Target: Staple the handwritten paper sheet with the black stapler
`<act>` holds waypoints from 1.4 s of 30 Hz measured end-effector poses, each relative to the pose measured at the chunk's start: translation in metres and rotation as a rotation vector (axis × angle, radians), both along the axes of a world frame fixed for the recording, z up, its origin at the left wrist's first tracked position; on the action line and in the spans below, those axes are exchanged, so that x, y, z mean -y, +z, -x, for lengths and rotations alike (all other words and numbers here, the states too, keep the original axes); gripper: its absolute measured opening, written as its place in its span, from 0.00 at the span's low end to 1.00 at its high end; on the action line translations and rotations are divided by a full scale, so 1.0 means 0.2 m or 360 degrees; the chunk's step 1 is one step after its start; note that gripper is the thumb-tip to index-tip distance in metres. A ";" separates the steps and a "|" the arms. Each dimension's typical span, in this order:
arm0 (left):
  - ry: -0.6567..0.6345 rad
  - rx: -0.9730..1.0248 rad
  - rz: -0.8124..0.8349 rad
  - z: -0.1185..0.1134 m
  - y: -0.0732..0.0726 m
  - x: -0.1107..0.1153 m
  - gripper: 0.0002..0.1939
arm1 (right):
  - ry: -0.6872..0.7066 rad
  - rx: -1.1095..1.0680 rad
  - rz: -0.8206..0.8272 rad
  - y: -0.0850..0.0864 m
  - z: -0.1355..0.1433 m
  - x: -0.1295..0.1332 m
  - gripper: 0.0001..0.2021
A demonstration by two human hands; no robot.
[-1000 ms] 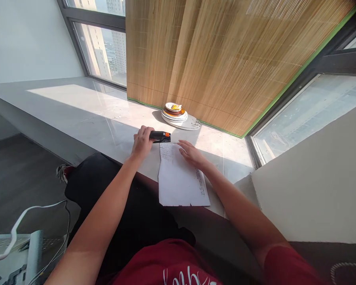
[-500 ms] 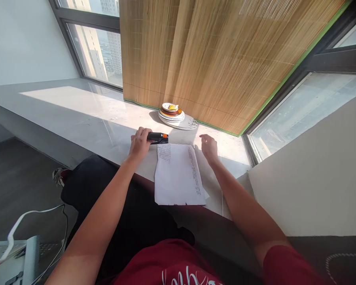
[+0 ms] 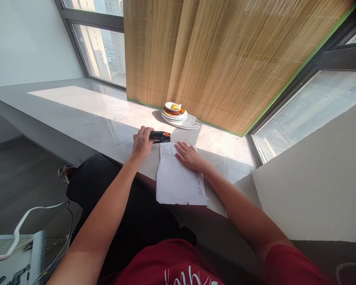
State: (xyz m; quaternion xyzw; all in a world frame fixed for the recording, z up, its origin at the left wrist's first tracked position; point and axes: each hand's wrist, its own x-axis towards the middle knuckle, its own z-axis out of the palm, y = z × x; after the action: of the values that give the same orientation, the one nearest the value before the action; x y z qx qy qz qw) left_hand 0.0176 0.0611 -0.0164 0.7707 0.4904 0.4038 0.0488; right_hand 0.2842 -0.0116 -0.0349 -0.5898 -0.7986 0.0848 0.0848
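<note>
A black stapler (image 3: 161,136) with an orange part lies at the upper left corner of the paper, and my left hand (image 3: 142,143) is wrapped round its rear end. White sheets of paper (image 3: 178,186), with print along the top left and right side, rest on the pale ledge and reach its front edge. My right hand (image 3: 190,156) lies flat on the upper right part of the sheets, fingers spread and pointing left. It covers some of the print.
Behind the paper, stacked plates (image 3: 174,114) with a yellow item on top stand on a larger white oval plate (image 3: 192,122). A bamboo blind (image 3: 195,59) hangs behind the ledge (image 3: 101,122). A white cable (image 3: 26,217) is at the lower left.
My right hand has moved left from beside the paper and now lies spread on it; its fingers were curled before. My left hand still holds the stapler. The view has shifted slightly.
</note>
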 end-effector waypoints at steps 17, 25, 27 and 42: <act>0.0043 0.0068 -0.0024 0.01 -0.01 -0.01 0.12 | 0.0307 -0.0097 0.0005 0.04 0.40 0.19 0.40; 0.0056 0.0131 0.0032 0.01 0.01 0.01 0.11 | 0.0141 -0.0408 -0.0141 0.14 0.35 0.07 0.23; 0.0072 0.0158 0.0038 0.01 0.01 0.01 0.10 | 0.0129 -0.0440 -0.0209 0.17 0.33 -0.02 0.21; 0.0324 0.0384 0.0087 0.03 0.02 0.00 0.09 | -0.0133 0.0055 0.0081 0.31 0.27 -0.26 0.10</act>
State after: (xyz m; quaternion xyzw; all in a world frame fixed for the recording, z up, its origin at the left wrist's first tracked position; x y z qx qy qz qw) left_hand 0.0114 0.0621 -0.0115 0.6614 0.5674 0.4827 0.0872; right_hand 0.2299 0.0406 0.0269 -0.6260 -0.7721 0.0912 0.0595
